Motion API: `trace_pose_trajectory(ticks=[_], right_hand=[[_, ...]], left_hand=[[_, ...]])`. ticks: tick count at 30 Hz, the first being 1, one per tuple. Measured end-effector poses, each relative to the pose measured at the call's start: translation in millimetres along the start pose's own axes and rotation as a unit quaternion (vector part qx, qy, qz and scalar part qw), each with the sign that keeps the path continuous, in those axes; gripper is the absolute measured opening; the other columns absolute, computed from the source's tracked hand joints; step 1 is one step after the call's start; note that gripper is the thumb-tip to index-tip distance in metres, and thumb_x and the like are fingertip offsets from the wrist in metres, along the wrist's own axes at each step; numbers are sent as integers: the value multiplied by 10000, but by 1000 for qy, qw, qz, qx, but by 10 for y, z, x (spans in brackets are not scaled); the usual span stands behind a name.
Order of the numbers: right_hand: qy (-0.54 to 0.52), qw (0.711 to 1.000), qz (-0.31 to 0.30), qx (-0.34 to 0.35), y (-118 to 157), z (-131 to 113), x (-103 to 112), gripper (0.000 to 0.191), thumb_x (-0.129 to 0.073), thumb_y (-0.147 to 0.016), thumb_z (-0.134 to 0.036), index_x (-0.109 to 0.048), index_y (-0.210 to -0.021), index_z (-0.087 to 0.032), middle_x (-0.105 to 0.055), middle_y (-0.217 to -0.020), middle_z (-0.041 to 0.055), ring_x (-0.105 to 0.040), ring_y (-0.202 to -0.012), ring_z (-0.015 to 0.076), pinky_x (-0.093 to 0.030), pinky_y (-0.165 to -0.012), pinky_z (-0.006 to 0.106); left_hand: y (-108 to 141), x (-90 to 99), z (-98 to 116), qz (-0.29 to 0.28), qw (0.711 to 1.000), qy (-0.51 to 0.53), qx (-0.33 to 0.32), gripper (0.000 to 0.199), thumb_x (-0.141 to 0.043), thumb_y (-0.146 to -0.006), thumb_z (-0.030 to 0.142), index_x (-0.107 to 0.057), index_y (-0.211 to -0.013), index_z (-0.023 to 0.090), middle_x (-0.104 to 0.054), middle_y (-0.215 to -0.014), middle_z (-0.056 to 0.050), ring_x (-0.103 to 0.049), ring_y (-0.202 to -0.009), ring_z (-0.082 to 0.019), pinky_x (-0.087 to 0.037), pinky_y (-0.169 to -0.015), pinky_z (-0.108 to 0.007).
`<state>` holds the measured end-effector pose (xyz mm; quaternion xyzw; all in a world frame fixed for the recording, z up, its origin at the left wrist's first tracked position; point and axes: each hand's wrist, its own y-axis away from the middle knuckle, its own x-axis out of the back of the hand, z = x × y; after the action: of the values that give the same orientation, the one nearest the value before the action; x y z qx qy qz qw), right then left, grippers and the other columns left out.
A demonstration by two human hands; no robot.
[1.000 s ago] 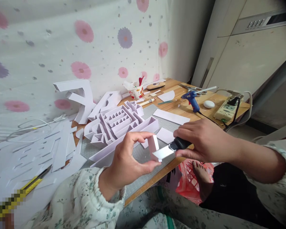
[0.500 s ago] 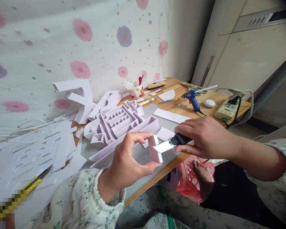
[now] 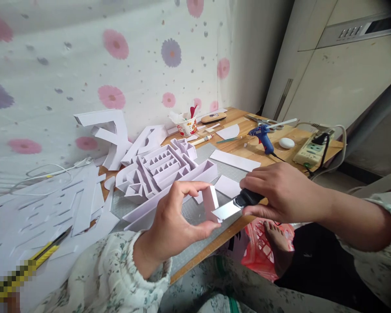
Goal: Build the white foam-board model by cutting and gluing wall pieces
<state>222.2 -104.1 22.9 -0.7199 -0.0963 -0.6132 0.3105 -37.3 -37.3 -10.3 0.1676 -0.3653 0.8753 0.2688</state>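
Observation:
Between thumb and fingertips, my left hand (image 3: 176, 221) holds a small white foam board piece (image 3: 210, 202) upright by its two ends. My right hand (image 3: 280, 189) grips the black handle of a utility knife (image 3: 228, 209). Its wide blade lies against the lower right edge of the piece; how deep it sits I cannot tell. Behind my left hand, a long open foam board channel (image 3: 172, 191) lies beside a foam board structure with many small compartments (image 3: 164, 167). A flat foam board rectangle (image 3: 228, 186) lies just beyond the blade.
Cut foam board sheets (image 3: 45, 204) cover the left side, with a yellow cutter (image 3: 32, 265) over them. A blue glue gun (image 3: 263, 138), power strip (image 3: 313, 148), paper cup (image 3: 186, 126) and scissors (image 3: 270, 123) stand or lie toward the back. The table edge (image 3: 211, 250) runs below my hands.
The knife blade has slid down along the edge of the foam board piece, toward its lower end. My left hand keeps its hold, and the piece has tilted slightly.

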Motion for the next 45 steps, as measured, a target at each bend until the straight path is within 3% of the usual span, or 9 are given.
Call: trace_pose_trajectory(ticks=[12, 21, 25, 27, 30, 34, 37, 41, 45], right_hand=[[7, 1000, -3, -4, 17, 29, 3, 566, -358, -946, -636, -614, -795, -154, -581, -632, 32, -502, -548, 146, -227, -549, 291], [52, 997, 9, -47, 2, 38, -7, 577, -330, -952, -631, -594, -759, -156, -584, -631, 44, -516, -550, 152, -218, -538, 281], [41, 992, 4, -117, 17, 100, -20, 606, -321, -930, -673, -607, -813, -151, -598, -647, 61, -520, -564, 170, -236, -532, 278], [-36, 984, 11, -174, 10, 114, -27, 580, -360, -919, -671, -613, -872, -151, -601, -678, 55, -513, -584, 168, -269, -539, 274], [-279, 936, 21, -216, -45, 47, -69, 485, -475, -892, -631, -604, -882, -163, -572, -730, 20, -502, -654, 152, -337, -577, 262], [-538, 803, -10, -257, -173, -211, -203, 450, -682, -747, -602, -571, -770, -167, -461, -632, -45, -403, -573, 101, -321, -528, 238], [-616, 731, -30, -292, -242, -389, -306, 447, -728, -704, -580, -570, -747, -164, -418, -541, -74, -345, -493, 79, -287, -470, 230], [-699, 655, -25, -286, -252, -477, -397, 422, -746, -702, -540, -560, -751, -164, -457, -523, -71, -397, -456, 75, -300, -445, 214], [-752, 609, -34, -251, -239, -509, -444, 409, -759, -695, -514, -552, -704, -161, -457, -486, -69, -406, -424, 73, -302, -421, 205]], left_hand=[[-22, 0, 15, -18, 1000, -15, -10, 581, -821, -651, 211, -442, -1089, 257, -654, -1106, -88, -655, -1055, -248, -529, -939, -420], [-5, 4, 25, -29, 999, -25, -21, 612, -829, -623, 185, -449, -1096, 265, -655, -1085, -90, -660, -1029, -257, -542, -912, -430], [-17, 8, 35, -25, 999, -33, -18, 604, -825, -622, 182, -442, -1081, 269, -650, -1095, -85, -658, -1029, -256, -543, -896, -425], [-29, 2, 35, -25, 999, -35, -18, 598, -817, -629, 178, -431, -1076, 267, -650, -1090, -82, -659, -1024, -252, -541, -897, -428], [-42, -20, 34, -14, 997, -65, -23, 586, -811, -635, 176, -415, -1060, 257, -654, -1073, -82, -665, -1004, -249, -547, -874, -422], [-47, -54, 42, 14, 984, -163, -70, 546, -786, -651, 156, -406, -1034, 242, -661, -1069, -92, -664, -1002, -248, -558, -838, -398], [-40, -77, 48, 24, 975, -198, -100, 524, -768, -663, 143, -409, -1033, 241, -663, -1071, -92, -659, -1025, -249, -558, -848, -398], [-11, -113, 38, 41, 987, -133, -78, 532, -780, -678, 184, -406, -1053, 238, -654, -1097, -100, -662, -1037, -249, -553, -882, -410], [21, -154, 27, 67, 993, -66, -77, 551, -784, -681, 171, -404, -1074, 240, -628, -1143, -106, -648, -1073, -248, -550, -906, -413]])
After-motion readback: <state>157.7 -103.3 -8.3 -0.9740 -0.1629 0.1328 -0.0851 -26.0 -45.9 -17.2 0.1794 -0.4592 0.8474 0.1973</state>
